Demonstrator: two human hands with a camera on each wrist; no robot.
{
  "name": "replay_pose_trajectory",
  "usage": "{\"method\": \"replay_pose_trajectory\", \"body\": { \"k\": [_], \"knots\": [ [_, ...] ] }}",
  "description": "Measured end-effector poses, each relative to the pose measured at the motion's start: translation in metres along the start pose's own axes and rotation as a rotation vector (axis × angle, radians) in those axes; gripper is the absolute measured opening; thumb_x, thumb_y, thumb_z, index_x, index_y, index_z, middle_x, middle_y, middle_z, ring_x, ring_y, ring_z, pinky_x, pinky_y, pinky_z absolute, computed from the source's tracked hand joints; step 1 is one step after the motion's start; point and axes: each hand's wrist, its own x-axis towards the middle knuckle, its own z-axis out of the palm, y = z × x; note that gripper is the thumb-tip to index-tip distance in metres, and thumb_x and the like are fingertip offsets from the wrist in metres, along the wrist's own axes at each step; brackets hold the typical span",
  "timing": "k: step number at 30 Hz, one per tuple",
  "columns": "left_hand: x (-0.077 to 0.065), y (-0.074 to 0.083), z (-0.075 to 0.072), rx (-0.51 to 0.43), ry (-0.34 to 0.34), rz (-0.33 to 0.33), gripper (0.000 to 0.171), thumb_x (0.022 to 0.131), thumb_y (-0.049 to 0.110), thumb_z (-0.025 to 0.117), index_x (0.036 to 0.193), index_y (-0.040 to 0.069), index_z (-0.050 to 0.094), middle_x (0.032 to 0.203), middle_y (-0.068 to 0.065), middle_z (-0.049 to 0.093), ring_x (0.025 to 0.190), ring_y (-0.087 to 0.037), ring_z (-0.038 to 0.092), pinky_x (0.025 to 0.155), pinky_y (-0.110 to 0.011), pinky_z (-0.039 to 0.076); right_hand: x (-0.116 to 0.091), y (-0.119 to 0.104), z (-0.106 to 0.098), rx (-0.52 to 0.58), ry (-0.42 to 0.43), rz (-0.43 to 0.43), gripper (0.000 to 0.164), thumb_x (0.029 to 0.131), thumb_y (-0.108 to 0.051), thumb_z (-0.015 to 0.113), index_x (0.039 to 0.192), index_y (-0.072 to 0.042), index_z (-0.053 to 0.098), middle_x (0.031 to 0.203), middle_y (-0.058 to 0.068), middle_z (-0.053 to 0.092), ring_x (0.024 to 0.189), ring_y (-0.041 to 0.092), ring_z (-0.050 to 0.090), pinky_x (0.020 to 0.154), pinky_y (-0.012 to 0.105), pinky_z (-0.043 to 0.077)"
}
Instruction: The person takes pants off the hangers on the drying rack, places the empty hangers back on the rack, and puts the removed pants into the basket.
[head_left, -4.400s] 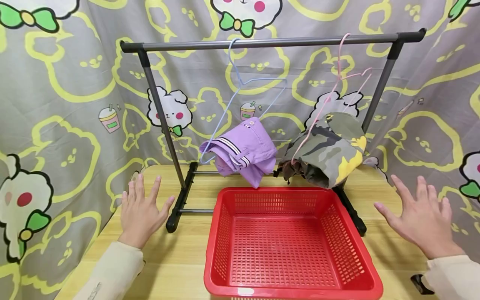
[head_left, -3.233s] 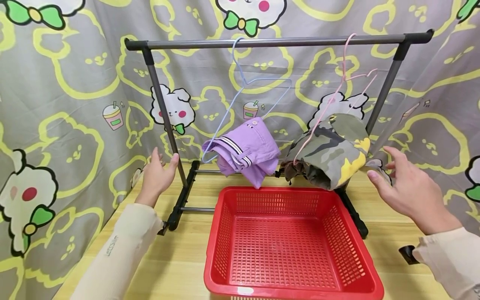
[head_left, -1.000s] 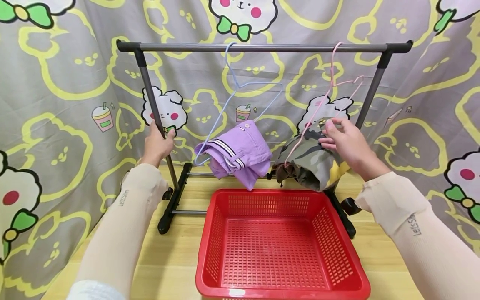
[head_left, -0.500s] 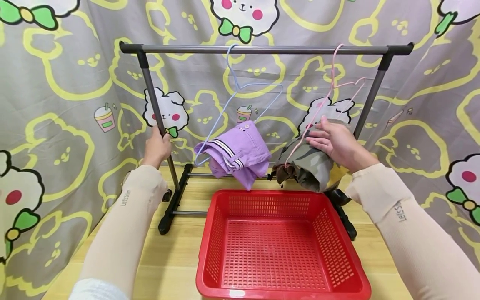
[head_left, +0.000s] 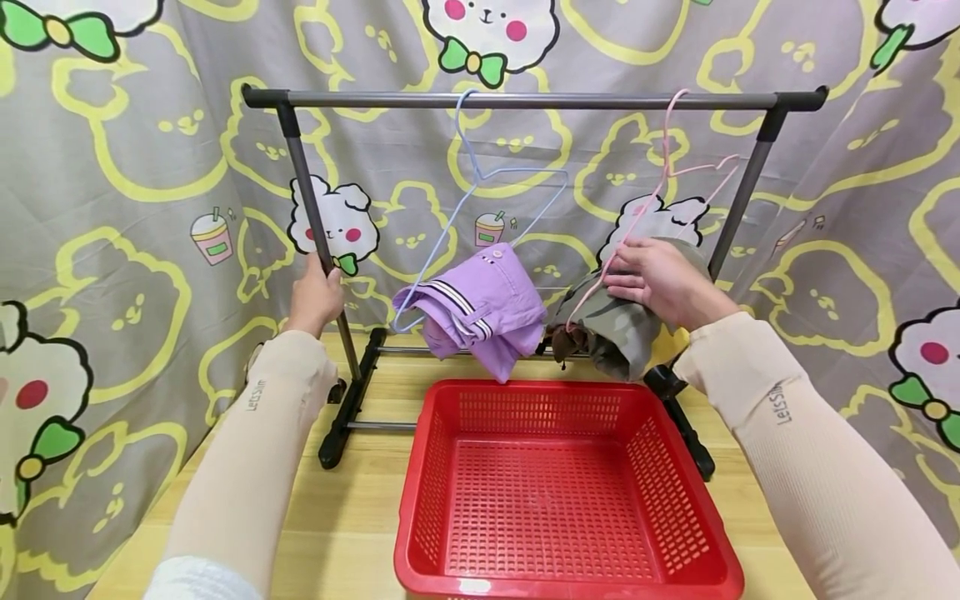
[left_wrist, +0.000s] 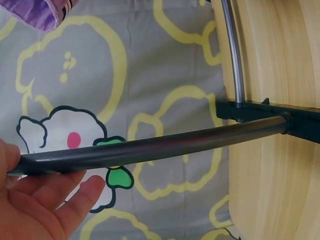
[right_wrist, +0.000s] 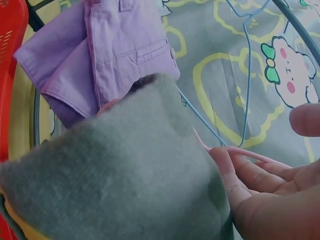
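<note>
The camouflage garment (head_left: 611, 329) hangs from the pink hanger (head_left: 666, 154) at the right of the rack (head_left: 525, 101), apparently folded over the lower bar, which the cloth hides. The bundle leans with its open end toward the wearer; the uneven weight of the folds probably causes that tilt.

The right hand (head_left: 667, 283) lies over the upper side of this garment, its fingers extended to the near wire of the pink hanger. In the right wrist view the thumb stands apart from the fingers, so it looks like contact, not a grip; perhaps this checks the bundle's swing.

Just beside it, the purple garment (head_left: 487, 308) hangs on the blue hanger (head_left: 448, 229), its striped waistband facing outward. Neither of these 2 is touched by a hand.

The left hand is grasping the left upright (head_left: 306, 187) of the rack, thumb and fingers on either side of the tube, likely to keep the light frame steady. Both forearms reach forward, the left fairly straight, the right slanting inward across the rack's right side.

The red basket (head_left: 570, 586) sits on the bench (head_left: 360, 517) in front of the rack, its far end close below the 2 garments. A patterned curtain (head_left: 150, 175) surrounds everything.
</note>
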Motion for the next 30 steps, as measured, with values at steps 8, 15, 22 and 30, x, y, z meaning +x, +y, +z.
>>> {"method": "replay_pose_trajectory", "body": {
  "k": [8,15,22,30],
  "knots": [
    [0.000,-0.003,0.000,0.012,-0.039,-0.009,0.047,0.099,0.035,0.022,0.132,0.002,0.029,0.124,-0.029,0.043,0.113,-0.046,0.039,0.088,-0.053,0.034,-0.001,0.000,-0.002,-0.076,0.020,-0.006,0.036,0.095,-0.025,0.046,0.121,-0.003,0.033,0.108,0.013,0.047,0.092,0.019,0.057,0.085,0.030,0.046],
    [-0.002,-0.001,0.001,0.016,-0.034,-0.011,0.042,0.100,0.032,0.024,0.128,0.002,0.034,0.120,-0.028,0.046,0.108,-0.043,0.043,0.084,-0.050,0.036,-0.005,0.000,-0.005,-0.136,0.026,-0.019,0.034,0.093,-0.026,0.051,0.113,-0.001,0.039,0.094,0.004,0.056,0.085,0.015,0.058,0.079,0.028,0.048],
    [-0.003,-0.001,0.000,-0.002,-0.039,-0.027,0.040,0.100,0.033,0.025,0.126,0.003,0.034,0.116,-0.028,0.046,0.102,-0.040,0.045,0.082,-0.049,0.038,-0.009,0.001,-0.007,-0.218,0.013,-0.041,0.036,0.093,-0.026,0.053,0.112,0.001,0.040,0.094,0.006,0.056,0.081,0.013,0.059,0.074,0.025,0.049],
    [-0.003,-0.002,-0.001,0.000,-0.049,-0.028,0.043,0.099,0.035,0.023,0.126,0.003,0.033,0.117,-0.028,0.045,0.101,-0.040,0.045,0.080,-0.049,0.037,-0.012,0.003,-0.014,-0.293,0.014,-0.073,0.026,0.095,-0.013,0.048,0.109,0.005,0.038,0.089,0.007,0.056,0.075,0.010,0.059,0.069,0.023,0.050]
  ]
}}
